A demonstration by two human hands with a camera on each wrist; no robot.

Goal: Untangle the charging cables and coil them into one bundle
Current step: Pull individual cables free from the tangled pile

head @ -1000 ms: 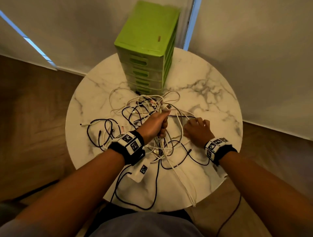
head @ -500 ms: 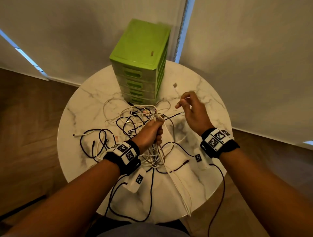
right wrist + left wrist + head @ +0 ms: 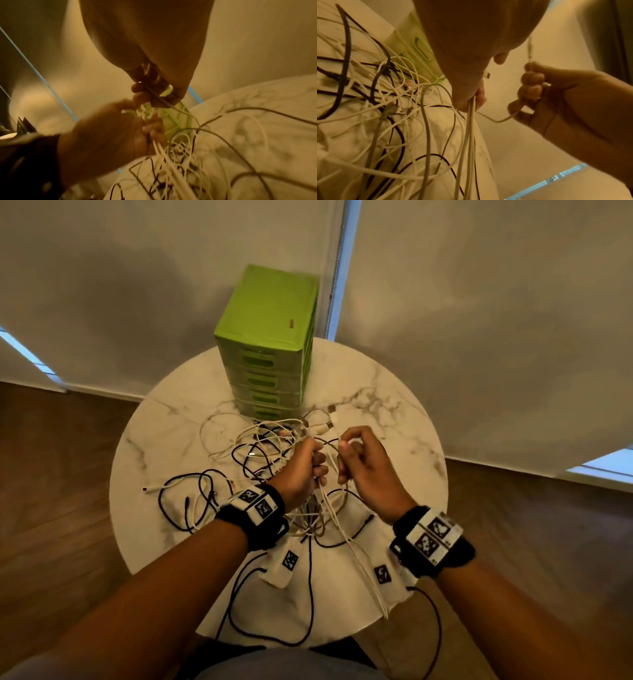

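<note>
A tangle of white and black charging cables [image 3: 260, 453] lies on the round marble table [image 3: 164, 440]. My left hand [image 3: 305, 467] is raised over the middle of the table and grips a bunch of white cables [image 3: 471, 121] that hang down from its fist. Close to its right, my right hand [image 3: 359, 457] pinches a single white cable [image 3: 503, 119] that runs across to the left hand. The right wrist view, blurred, shows that cable [image 3: 159, 98] held between the fingers. A USB plug [image 3: 487, 75] sticks out above the left fist.
A green drawer unit [image 3: 267, 344] stands at the table's far edge, just behind the cable pile. Black cable loops [image 3: 185, 505] spread to the left and hang off the near edge [image 3: 308, 611]. Wood floor surrounds the table; window blinds are behind.
My right hand left the tabletop, rose with a cable end, then came in beside my left hand. The left hand kept its grip on the bunch and lifted slightly.
</note>
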